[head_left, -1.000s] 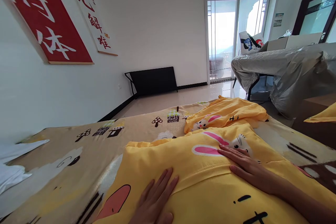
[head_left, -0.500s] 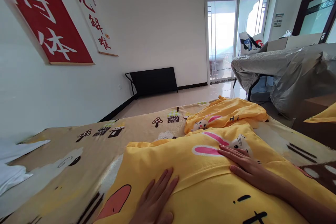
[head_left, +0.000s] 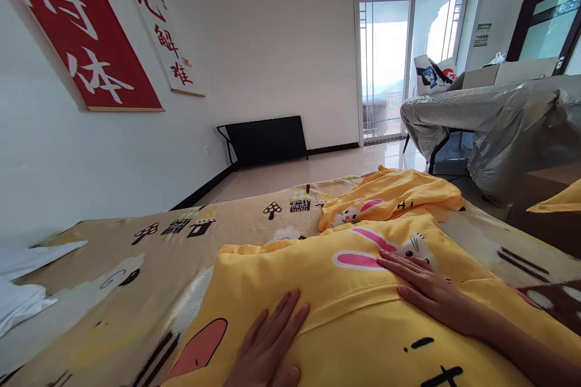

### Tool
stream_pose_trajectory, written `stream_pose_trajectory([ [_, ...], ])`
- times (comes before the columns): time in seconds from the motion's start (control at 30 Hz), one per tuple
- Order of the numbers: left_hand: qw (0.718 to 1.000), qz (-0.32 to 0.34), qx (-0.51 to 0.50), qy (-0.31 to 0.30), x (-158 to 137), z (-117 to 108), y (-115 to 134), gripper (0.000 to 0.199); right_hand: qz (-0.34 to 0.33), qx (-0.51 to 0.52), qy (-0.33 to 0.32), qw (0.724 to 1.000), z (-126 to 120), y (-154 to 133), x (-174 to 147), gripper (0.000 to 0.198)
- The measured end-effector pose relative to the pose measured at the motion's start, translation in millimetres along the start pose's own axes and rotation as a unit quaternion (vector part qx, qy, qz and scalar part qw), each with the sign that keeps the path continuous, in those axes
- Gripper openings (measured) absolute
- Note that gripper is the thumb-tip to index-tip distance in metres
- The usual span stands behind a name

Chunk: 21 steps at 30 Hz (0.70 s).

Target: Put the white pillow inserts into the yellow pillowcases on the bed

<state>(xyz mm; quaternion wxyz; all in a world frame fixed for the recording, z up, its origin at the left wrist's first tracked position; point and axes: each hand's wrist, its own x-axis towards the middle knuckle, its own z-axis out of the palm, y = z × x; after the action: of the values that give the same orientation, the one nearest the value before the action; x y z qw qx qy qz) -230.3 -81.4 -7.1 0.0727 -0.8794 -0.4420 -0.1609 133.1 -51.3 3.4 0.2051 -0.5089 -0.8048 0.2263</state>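
A plump yellow pillow (head_left: 345, 320) with a rabbit print lies in front of me, a seam or overlapping flap running across its top. My left hand (head_left: 272, 338) rests flat on its near left part, fingers stretched out. Over the rabbit's face and ear at the right lies my right hand (head_left: 422, 284), also flat with fingers extended. Neither hand grips anything. Just beyond the pillow is a crumpled yellow cloth (head_left: 394, 193) with the same rabbit print.
A beige patterned blanket (head_left: 172, 272) spreads under the pillow. White cloth (head_left: 27, 290) lies at the left edge. Behind stand a black folded panel (head_left: 267, 139) by the wall and a plastic-covered table (head_left: 458, 103) with boxes. A yellow cloth corner (head_left: 558, 199) shows at the right.
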Motion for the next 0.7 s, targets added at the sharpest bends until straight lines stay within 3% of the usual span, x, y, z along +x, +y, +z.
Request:
stream_pose_trajectory([
  [0.2, 0.998, 0.053, 0.021, 0.010, -1, 7, -10, 0.054, 0.000, -0.002, -0.002, 1.000, 2, 3, -1, 0.054],
  [0.33, 1.000, 0.013, 0.021, 0.015, -1, 9, -11, 0.052, 0.001, -0.003, -0.007, 1.000, 0, 0, -2, 0.055],
  [0.53, 0.996, 0.083, 0.012, -0.011, -2, 14, -24, 0.059, 0.001, 0.000, -0.007, 1.000, -2, -2, -2, 0.056],
  [0.7, 1.000, 0.024, 0.003, -0.005, -2, 14, -19, 0.054, -0.002, -0.002, -0.005, 1.000, -1, -1, -2, 0.055],
])
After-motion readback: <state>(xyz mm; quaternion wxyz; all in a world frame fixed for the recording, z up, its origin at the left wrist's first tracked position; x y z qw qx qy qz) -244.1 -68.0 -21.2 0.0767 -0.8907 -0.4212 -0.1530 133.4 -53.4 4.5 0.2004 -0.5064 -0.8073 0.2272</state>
